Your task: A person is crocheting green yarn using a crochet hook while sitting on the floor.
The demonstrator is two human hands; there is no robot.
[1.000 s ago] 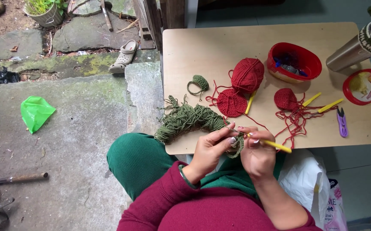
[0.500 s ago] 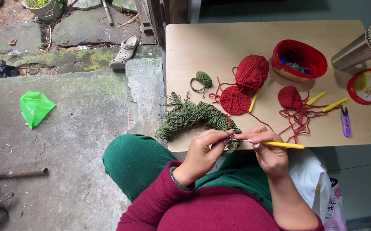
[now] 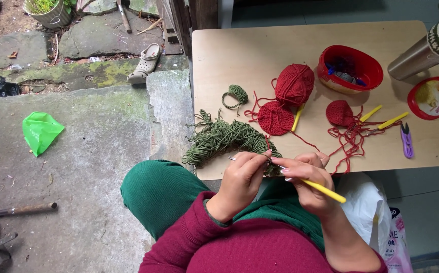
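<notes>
Crochet in progress at the near edge of the wooden table (image 3: 229, 55). The left hand (image 3: 239, 177) is closed in a pinch on the small green crochet piece (image 3: 271, 168), fed by the loose green yarn (image 3: 224, 139) lying just beyond it. The right hand (image 3: 308, 182) is curled around the yellow-handled hook (image 3: 323, 189). Compared with a second earlier, both hands sit slightly lower and closer together, the hook tip at the piece: stitching continues. The red yarn ball (image 3: 294, 83) lies untouched.
</notes>
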